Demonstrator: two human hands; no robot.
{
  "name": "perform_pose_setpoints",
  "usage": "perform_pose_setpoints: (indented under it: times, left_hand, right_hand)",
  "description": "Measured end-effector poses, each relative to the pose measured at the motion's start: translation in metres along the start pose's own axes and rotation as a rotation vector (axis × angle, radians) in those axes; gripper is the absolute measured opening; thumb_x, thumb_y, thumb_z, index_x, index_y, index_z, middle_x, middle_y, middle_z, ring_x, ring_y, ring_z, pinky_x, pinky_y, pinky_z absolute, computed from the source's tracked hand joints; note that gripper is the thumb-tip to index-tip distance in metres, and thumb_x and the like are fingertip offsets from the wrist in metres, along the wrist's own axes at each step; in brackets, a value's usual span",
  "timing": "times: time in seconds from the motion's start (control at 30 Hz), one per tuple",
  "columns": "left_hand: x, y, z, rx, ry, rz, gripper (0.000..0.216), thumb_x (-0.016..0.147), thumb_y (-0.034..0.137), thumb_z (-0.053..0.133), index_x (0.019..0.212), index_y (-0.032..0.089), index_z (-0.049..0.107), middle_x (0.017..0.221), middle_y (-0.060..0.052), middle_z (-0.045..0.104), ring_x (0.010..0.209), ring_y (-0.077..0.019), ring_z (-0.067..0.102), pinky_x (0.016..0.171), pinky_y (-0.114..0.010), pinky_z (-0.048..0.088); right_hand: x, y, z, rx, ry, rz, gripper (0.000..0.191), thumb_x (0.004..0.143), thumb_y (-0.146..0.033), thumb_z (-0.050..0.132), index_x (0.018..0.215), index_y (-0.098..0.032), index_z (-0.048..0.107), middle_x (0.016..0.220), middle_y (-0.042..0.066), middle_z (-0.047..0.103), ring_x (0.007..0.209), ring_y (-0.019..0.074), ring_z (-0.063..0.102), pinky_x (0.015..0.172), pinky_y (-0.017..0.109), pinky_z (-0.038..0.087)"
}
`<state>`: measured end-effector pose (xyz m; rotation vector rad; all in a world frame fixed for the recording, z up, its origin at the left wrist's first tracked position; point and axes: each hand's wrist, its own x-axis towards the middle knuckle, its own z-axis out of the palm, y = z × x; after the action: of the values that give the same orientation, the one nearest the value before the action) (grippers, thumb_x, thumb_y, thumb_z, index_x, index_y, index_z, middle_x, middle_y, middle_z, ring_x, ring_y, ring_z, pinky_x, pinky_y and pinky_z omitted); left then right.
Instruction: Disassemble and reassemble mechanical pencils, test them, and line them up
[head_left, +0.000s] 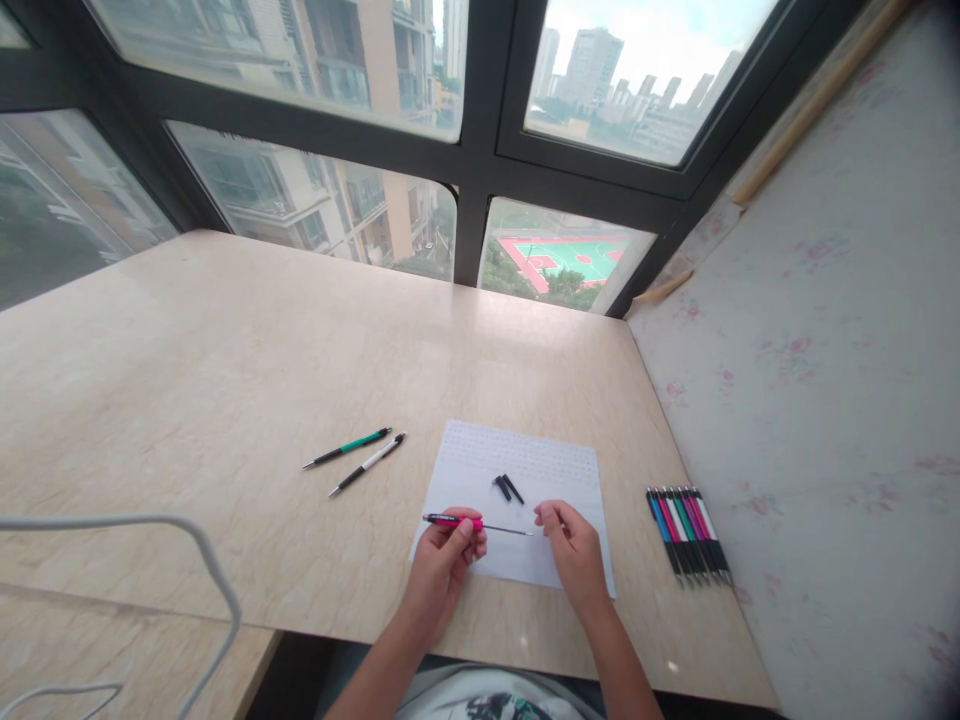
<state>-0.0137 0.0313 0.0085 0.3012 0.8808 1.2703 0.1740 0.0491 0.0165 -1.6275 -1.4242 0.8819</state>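
My left hand (448, 555) is closed around the pink upper barrel of a ballpoint pen (450, 521). A thin dark refill (508, 530) sticks out of that barrel toward the right. Just past the refill's tip is my right hand (571, 540), its thumb and fingers pinched together. Whatever lies between them is too small to make out. Under both hands lies a sheet of paper (517, 452) with handwriting on it. Two short black pen parts (502, 488) (513, 488) rest on the sheet, beyond my hands.
Left of the paper lie a green pen (351, 446) and a white pen (367, 465). A row of several colored pens (688, 535) sits at the right, by the papered wall (825, 420). A grey cable (217, 570) loops over the left front. Windows stand behind the marble-patterned surface (225, 400).
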Motion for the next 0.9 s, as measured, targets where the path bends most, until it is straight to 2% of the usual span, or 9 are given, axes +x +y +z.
perform_pose_setpoints:
  times: [0.13,0.2,0.27,0.37,0.57,0.9]
  left_hand:
    - [-0.001,-0.001,0.0,0.084,-0.034,0.0,0.021,0.076,0.03,0.075,0.088,0.013,0.069,0.071,-0.005,0.066,0.066,-0.0128,0.059,0.065,-0.024,0.046]
    - [-0.002,-0.002,0.0,0.123,-0.037,0.001,0.021,0.077,0.031,0.074,0.089,0.014,0.069,0.072,-0.005,0.067,0.067,-0.0134,0.06,0.067,-0.025,0.046]
    - [-0.003,-0.002,0.001,0.149,-0.033,0.007,0.021,0.077,0.031,0.073,0.09,0.015,0.069,0.073,-0.005,0.068,0.067,-0.0137,0.06,0.067,-0.025,0.045]
    - [-0.004,-0.001,0.003,0.2,-0.043,0.036,0.02,0.078,0.032,0.072,0.089,0.015,0.069,0.072,-0.005,0.069,0.066,-0.0144,0.06,0.067,-0.026,0.045]
    - [-0.005,0.005,0.009,0.383,-0.135,0.079,0.018,0.078,0.032,0.071,0.082,0.014,0.071,0.075,-0.008,0.07,0.071,-0.0184,0.062,0.069,-0.028,0.045]
    - [-0.005,0.007,0.008,0.305,-0.162,0.034,0.016,0.076,0.027,0.074,0.086,0.016,0.069,0.093,-0.012,0.074,0.076,-0.0203,0.067,0.07,-0.03,0.049]
  right_hand:
    - [-0.007,-0.013,-0.006,0.069,-0.208,-0.04,0.035,0.092,-0.046,0.047,0.088,-0.018,0.068,0.083,0.007,0.069,0.08,0.0205,0.064,0.066,0.026,0.047]
    - [-0.009,-0.019,-0.007,0.049,-0.303,-0.055,0.037,0.094,-0.044,0.045,0.082,-0.018,0.068,0.078,0.005,0.069,0.076,0.0191,0.064,0.066,0.026,0.046]
    - [-0.009,-0.024,-0.007,0.013,-0.343,-0.065,0.039,0.094,-0.043,0.046,0.073,-0.018,0.066,0.069,0.003,0.067,0.068,0.0171,0.062,0.063,0.025,0.045]
    - [-0.009,-0.026,-0.007,0.0,-0.313,-0.08,0.033,0.091,-0.039,0.051,0.07,-0.018,0.064,0.066,0.002,0.065,0.064,0.0154,0.059,0.061,0.025,0.044]
    - [-0.011,-0.025,-0.006,0.019,-0.273,-0.13,0.017,0.087,-0.031,0.057,0.08,-0.019,0.066,0.078,0.003,0.068,0.074,0.0164,0.061,0.063,0.025,0.047]
    - [-0.014,-0.03,-0.005,0.026,-0.257,-0.147,0.014,0.086,-0.028,0.056,0.081,-0.02,0.067,0.079,0.003,0.069,0.073,0.0163,0.062,0.064,0.026,0.048]
